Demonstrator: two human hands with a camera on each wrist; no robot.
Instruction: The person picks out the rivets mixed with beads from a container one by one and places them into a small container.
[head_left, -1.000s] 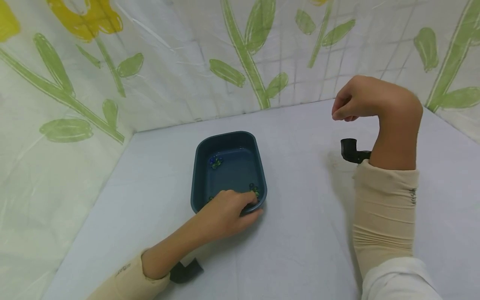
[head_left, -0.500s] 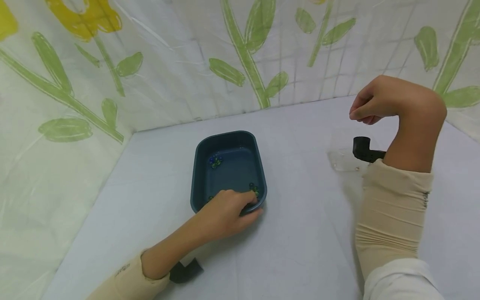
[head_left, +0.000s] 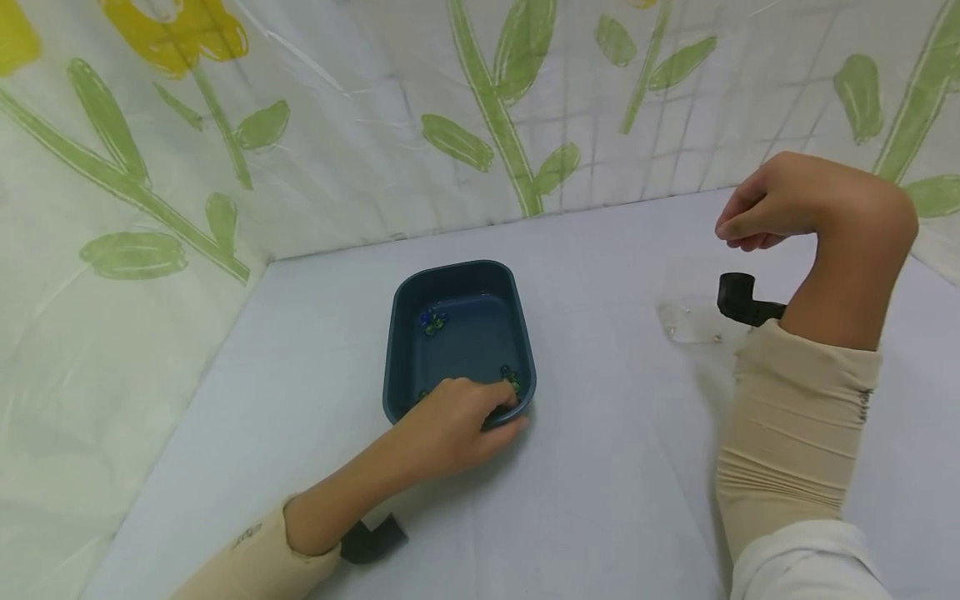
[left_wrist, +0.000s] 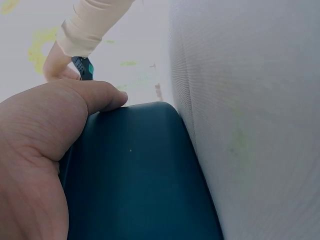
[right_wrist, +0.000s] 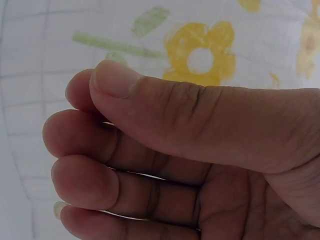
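A dark blue rectangular tub (head_left: 465, 333) sits on the table with several blue and green glass marbles (head_left: 432, 322) in its corners. My left hand (head_left: 450, 425) grips its near rim, fingers inside and thumb along the outer wall; the fingertips are hidden. The left wrist view shows the thumb against the tub's outside wall (left_wrist: 140, 170). At the right, my right hand (head_left: 780, 204) hangs in the air, wrist sharply bent. In the right wrist view its fingers (right_wrist: 85, 182) are curled and the thumb lies on the index finger, with nothing visible between them.
Below the right hand a clear plastic tray (head_left: 693, 322) lies on the white cloth-covered table (head_left: 600, 467), a few tiny specks in it. Black camera mounts (head_left: 372, 542) stick out from both wrists. A curtain with painted flowers (head_left: 337, 125) stands behind the table.
My right hand has moved to the right, bringing the clear tray below it into view. The left hand and the tub have stayed in place.
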